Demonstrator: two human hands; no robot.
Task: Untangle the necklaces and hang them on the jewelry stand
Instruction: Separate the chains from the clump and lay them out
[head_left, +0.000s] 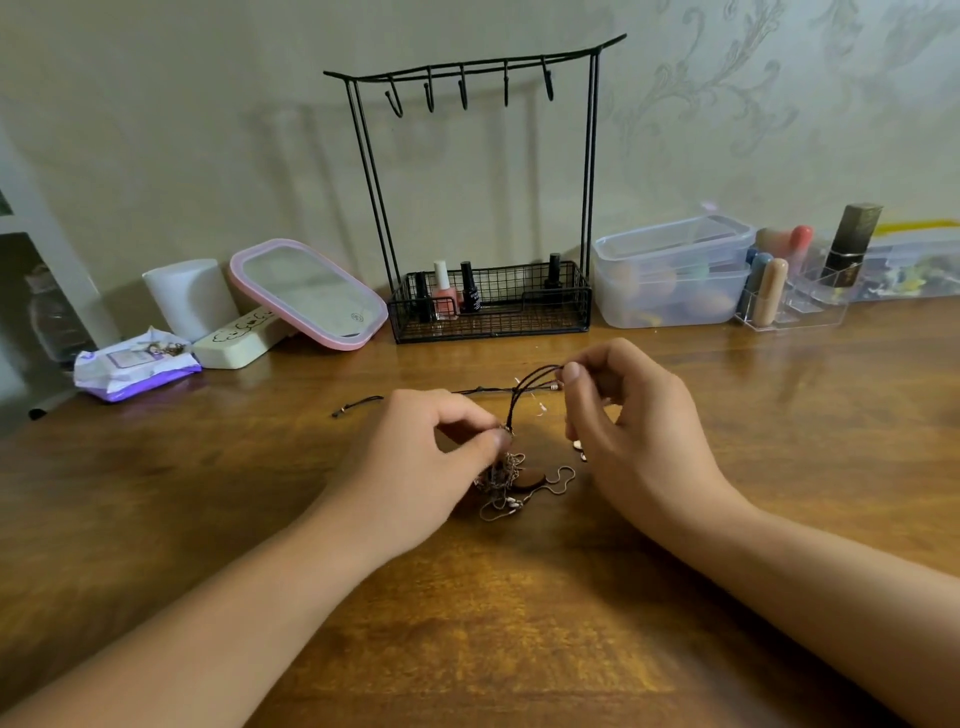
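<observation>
Untangling under way; jewelry stand (483, 208) at twelve o'clock unused.
Left hand (415, 462) pinched chain knot (501, 475), right hand (618, 415) pinched dark cord (524, 397); probably next: teasing apart.

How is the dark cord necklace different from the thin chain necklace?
The dark cord is thick and brown-black; the thin chain is fine and pale metal. The cord is lifted up, pinched by the right hand; the chain lies in loose loops on the table. The left hand pinches the tangle where both meet. Both are still knotted together, and neither hangs on the stand.
</observation>
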